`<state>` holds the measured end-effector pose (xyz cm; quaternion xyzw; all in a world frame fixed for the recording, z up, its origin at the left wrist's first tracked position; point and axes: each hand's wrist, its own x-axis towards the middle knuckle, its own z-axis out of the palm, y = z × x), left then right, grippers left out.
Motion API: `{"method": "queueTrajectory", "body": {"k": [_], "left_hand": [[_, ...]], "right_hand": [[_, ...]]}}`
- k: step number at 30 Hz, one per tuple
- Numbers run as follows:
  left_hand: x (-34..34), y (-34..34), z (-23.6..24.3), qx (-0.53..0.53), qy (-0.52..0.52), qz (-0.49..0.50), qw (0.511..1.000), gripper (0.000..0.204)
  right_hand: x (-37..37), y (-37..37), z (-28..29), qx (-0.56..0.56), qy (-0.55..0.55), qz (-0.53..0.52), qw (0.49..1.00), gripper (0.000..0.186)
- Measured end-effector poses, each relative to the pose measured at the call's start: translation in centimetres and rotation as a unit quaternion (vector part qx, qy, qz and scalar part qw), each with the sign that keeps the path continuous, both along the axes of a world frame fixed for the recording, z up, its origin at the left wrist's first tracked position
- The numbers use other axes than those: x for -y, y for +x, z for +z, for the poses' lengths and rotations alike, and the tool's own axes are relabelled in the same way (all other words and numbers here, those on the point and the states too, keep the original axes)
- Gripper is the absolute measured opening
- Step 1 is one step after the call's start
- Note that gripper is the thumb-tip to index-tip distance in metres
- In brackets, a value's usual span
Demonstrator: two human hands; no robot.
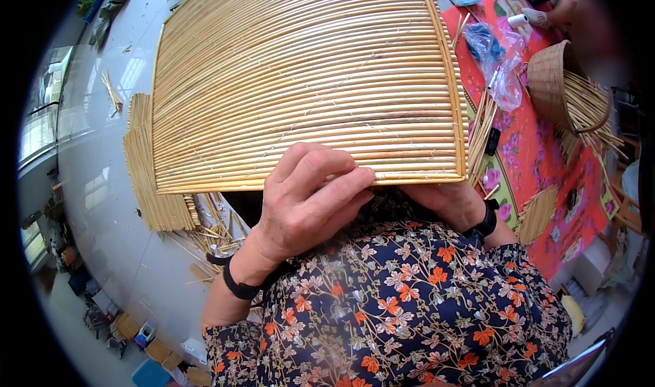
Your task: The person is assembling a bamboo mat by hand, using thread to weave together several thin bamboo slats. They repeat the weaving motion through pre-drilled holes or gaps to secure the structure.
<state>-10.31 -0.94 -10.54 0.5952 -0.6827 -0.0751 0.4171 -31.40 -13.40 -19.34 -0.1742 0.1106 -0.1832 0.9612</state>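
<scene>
Two hands at the near edge of a reed panel, the left pinching it, the right partly hidden below.

Left hand point(310, 194) has its fingers bent over the near rim of the reed panel point(300, 80), near the middle, gripping it; the right hand point(447, 201) reaches under the same rim toward the right corner, its fingers out of sight, so I cannot tell whether it grasps. The panel lies in front of the person's floral top point(382, 305), pale stitches crossing its slats. Left of it is a narrower reed mat point(147, 175), with loose sticks point(215, 240) nearby. To the right, a red floral cloth point(529, 172) bears a clear plastic bag point(506, 90) and a tipped brown basket point(547, 83) of reeds.
</scene>
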Motion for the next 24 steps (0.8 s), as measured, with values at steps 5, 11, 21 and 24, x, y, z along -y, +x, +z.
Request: {"method": "queueTrajectory", "body": {"k": [5,11,21,24], "left_hand": [[1.4,0.3,0.3,-0.025,0.022,-0.012,0.999,0.043],[3.8,1.4,-0.2,-0.100,0.117,-0.023,0.988,0.042],[2.6,-0.2,2.8,-0.147,0.193,0.000,0.970,0.023],[3.5,-0.2,3.7,-0.105,0.222,0.016,0.969,0.014]], "right_hand": [[1.8,1.5,-0.6,0.063,0.061,-0.026,0.996,0.062],[7.1,4.0,-2.2,0.100,0.094,0.021,0.990,0.056],[4.8,2.4,-0.2,0.142,0.049,0.029,0.988,0.051],[4.1,2.5,-0.1,0.153,0.066,0.026,0.986,0.052]]}}
